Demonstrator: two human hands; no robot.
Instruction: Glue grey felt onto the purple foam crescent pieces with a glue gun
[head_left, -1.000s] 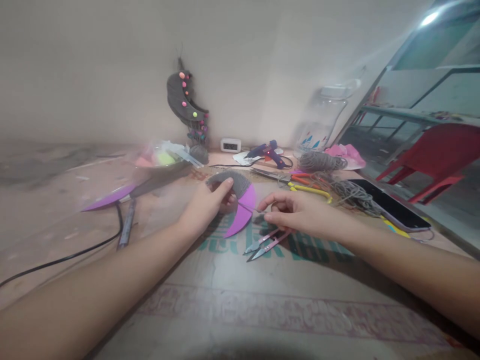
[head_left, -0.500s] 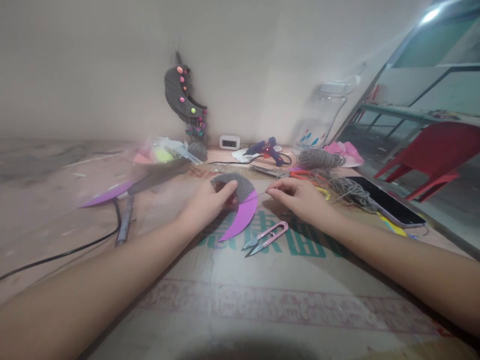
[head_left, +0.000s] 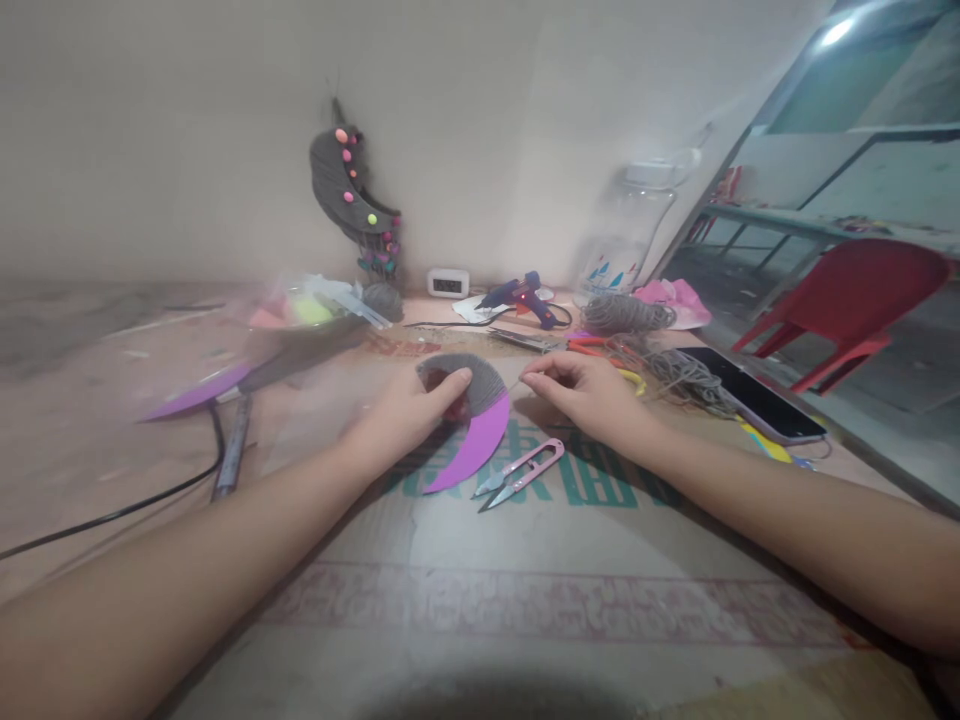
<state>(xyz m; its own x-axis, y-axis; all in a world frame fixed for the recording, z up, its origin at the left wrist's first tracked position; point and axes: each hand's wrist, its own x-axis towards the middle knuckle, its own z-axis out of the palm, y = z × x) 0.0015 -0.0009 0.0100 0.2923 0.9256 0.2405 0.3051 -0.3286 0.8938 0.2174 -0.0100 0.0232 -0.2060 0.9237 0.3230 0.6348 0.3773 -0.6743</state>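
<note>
A purple crescent moon cutout (head_left: 474, 442) has its upper part wrapped in grey yarn (head_left: 484, 378). My left hand (head_left: 424, 400) grips the wrapped part, thumb on top, the other fingers partly hidden behind it. My right hand (head_left: 574, 388) pinches the grey yarn strand just right of the crescent; the strand is thin and only faintly seen between the fingertips and the cutout's edge. Pink-handled thread snips (head_left: 521, 474) lie on the cardboard below, between both hands. Loose grey yarn (head_left: 686, 378) is tangled to the right of my right hand.
Behind stand a glue gun (head_left: 525, 298), a small digital clock (head_left: 448, 283) and a clear bottle (head_left: 626, 225). A phone (head_left: 757, 392) lies at right, a bowl (head_left: 300, 322) at left. A decorated grey crescent (head_left: 346, 185) hangs on the wall.
My right hand stays close to the crescent with the strand, which now looks shorter. The crescent is turned slightly, its purple tip shifting left. The whole view has shifted a little.
</note>
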